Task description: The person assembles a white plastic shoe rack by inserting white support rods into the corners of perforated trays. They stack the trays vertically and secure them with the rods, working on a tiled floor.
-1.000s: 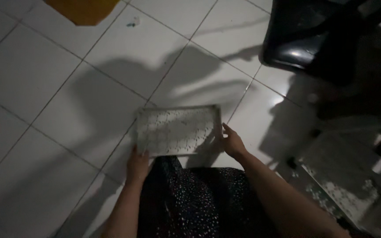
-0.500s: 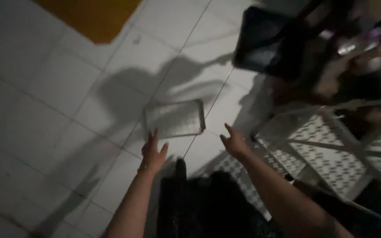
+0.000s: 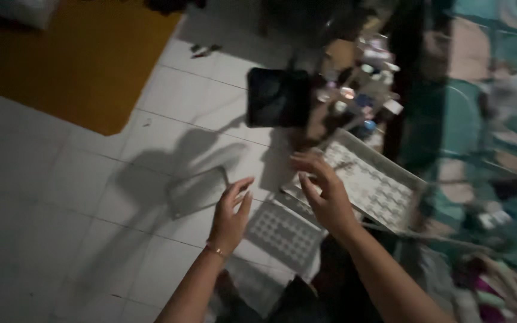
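A flat tray [image 3: 197, 191] is seen on the tiled floor [image 3: 91, 197], long axis left-to-right, tilted up rightward. Nothing is gripped: left hand [image 3: 230, 215] and right hand [image 3: 324, 194] are spread. Patterned trays [image 3: 369, 182] lie rightward, a dark stool [image 3: 277, 97] beyond

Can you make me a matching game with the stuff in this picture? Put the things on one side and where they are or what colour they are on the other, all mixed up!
Things:
1. flat tray
2. mat
3. left hand
4. black seat

Places or colours:
A. orange, lying at the top left of the floor
B. open, holding nothing, with a thin bracelet at the wrist
C. dark and shiny, up near the cluttered shelf
D. lying alone on the white tiles, just left of the hands

Pairs: 1-D, 2-A, 3-B, 4-C
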